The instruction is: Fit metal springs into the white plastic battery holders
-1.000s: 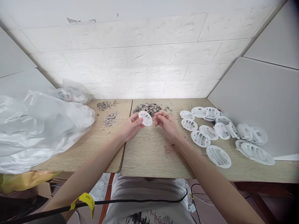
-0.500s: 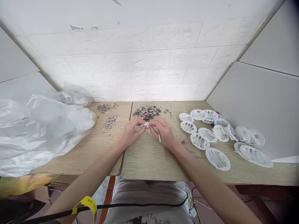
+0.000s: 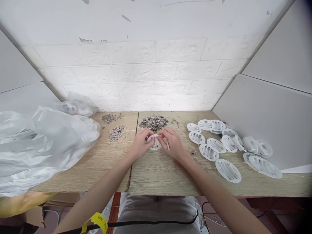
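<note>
"How did the slotted disc look?"
"White plastic, rounded, with small metallic spots on its face, partly covered by both thumbs."
"Where was it?"
"Above the wooden tabletop, just nearer than the far heap of metal pieces."
"And the grip?"
"The left hand pinched its left edge, the right hand its right; a pale stick poked from the right fingers."
"Farther out?"
"Similar white discs lay right, two smaller metal heaps left, beside a plastic bag."
</note>
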A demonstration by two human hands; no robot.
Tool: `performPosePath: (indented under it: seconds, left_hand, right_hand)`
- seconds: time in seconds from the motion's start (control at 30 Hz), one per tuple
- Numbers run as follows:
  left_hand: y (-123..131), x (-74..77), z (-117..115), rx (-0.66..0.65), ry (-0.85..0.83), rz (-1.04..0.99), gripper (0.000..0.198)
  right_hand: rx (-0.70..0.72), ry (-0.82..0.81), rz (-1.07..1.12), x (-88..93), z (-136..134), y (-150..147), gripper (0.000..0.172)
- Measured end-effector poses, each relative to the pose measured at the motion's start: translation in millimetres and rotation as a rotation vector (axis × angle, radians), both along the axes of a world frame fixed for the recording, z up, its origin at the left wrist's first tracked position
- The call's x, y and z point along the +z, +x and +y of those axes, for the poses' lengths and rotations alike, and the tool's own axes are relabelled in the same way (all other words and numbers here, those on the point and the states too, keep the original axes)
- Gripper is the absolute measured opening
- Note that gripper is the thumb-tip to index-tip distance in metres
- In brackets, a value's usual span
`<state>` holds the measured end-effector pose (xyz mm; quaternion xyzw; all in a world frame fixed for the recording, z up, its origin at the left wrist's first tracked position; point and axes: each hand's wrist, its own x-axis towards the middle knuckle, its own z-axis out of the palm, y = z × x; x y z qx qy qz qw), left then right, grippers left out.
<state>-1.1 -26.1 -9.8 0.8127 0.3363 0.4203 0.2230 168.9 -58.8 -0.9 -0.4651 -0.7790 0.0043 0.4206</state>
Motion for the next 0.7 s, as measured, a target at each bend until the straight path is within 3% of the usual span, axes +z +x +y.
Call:
performPosePath:
  seconds: [0.17, 0.27, 0.37, 0.5, 0.7]
  left_hand:
    - [-6.4, 6.6, 1.6, 0.034, -0.28, 0.162, 0.011]
    - [-13.4, 13.9, 0.4, -0.046, -0.503, 0.283, 0.015]
    - [-17.2, 20.6, -2.5, -0.093, -0.61, 0.367, 0.019]
    - [-15.5, 23.2, -5.4, -0.053, -0.617, 0.426, 0.019]
    - [-12.8, 20.6, -3.4, 0.001, -0.599, 0.43, 0.017]
  right_hand:
    - [-0.117, -0.559, -0.082, 19.8, -0.1, -7.4, 0.012]
    - [-0.094, -0.773, -0.103, 26.5, 1.8, -10.4, 0.013]
    - [-0.07, -0.894, -0.155, 28.2, 6.0, -12.2, 0.015]
    - [-0.122, -1.003, -0.172, 29.5, 12.3, -14.6, 0.017]
    - [-0.144, -1.01, -0.126, 30.0, 11.7, -17.5, 0.01]
